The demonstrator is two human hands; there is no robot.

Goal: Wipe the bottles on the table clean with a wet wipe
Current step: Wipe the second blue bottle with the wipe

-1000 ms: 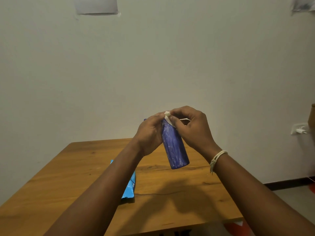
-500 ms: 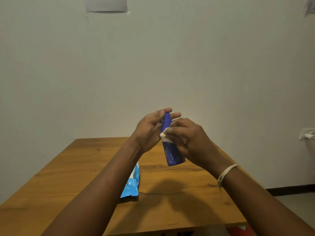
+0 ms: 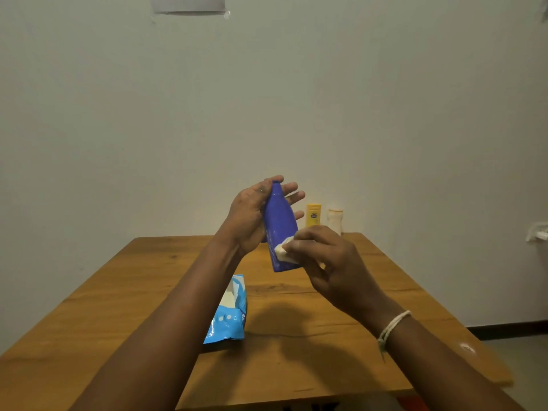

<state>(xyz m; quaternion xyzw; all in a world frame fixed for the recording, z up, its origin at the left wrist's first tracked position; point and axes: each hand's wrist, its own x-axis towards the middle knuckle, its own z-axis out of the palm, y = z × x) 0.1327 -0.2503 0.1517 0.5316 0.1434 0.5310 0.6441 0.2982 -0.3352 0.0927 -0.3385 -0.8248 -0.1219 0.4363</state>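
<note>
A blue bottle (image 3: pixel 281 223) is held upright above the wooden table (image 3: pixel 341 336), its base tilted slightly toward me. My left hand (image 3: pixel 252 218) holds its upper part, thumb in front and fingers spread behind it. My right hand (image 3: pixel 323 256) pinches a folded white wet wipe (image 3: pixel 281 251) and presses it against the bottle's lower body. A yellow bottle (image 3: pixel 313 215) and a white bottle (image 3: pixel 335 220) stand side by side at the table's far edge near the wall.
An opened blue pack of wet wipes (image 3: pixel 229 314) lies on the table under my left forearm. A wall socket with a plug (image 3: pixel 538 234) is on the right wall. The table's right edge drops to the floor.
My right hand has slid the wipe from the bottle's top down to its lower body. The left hand's fingers have spread, and the yellow and white bottles have come into view.
</note>
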